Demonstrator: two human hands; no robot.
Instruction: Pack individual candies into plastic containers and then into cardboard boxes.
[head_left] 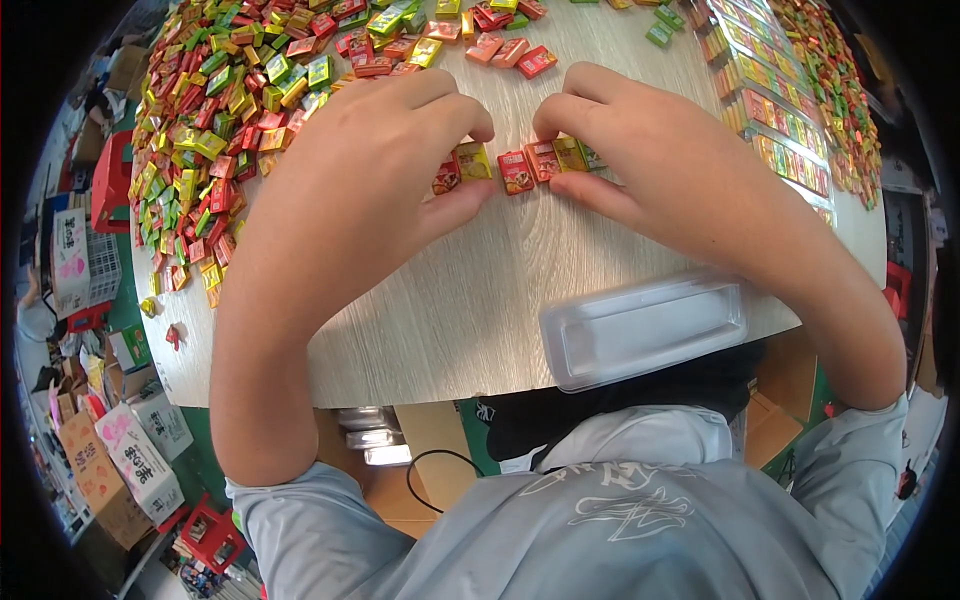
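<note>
Grey shirt [470,560] up close, left hand [400,130] and right hand [640,130] apparently pinching sideways box rows [569,154], red box [516,173] between, nearer the right.

Prob. a packing w/shop: table [430,335] w/ piles of small packs [215,142], plastic tray [648,328], stacked cartons [138,455], red stools [212,535] nearby.

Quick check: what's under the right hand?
Between the thumb and fingers of the right hand show an orange-red pack, a yellow pack and part of a green pack. Anything deeper under the palm is covered.
</note>
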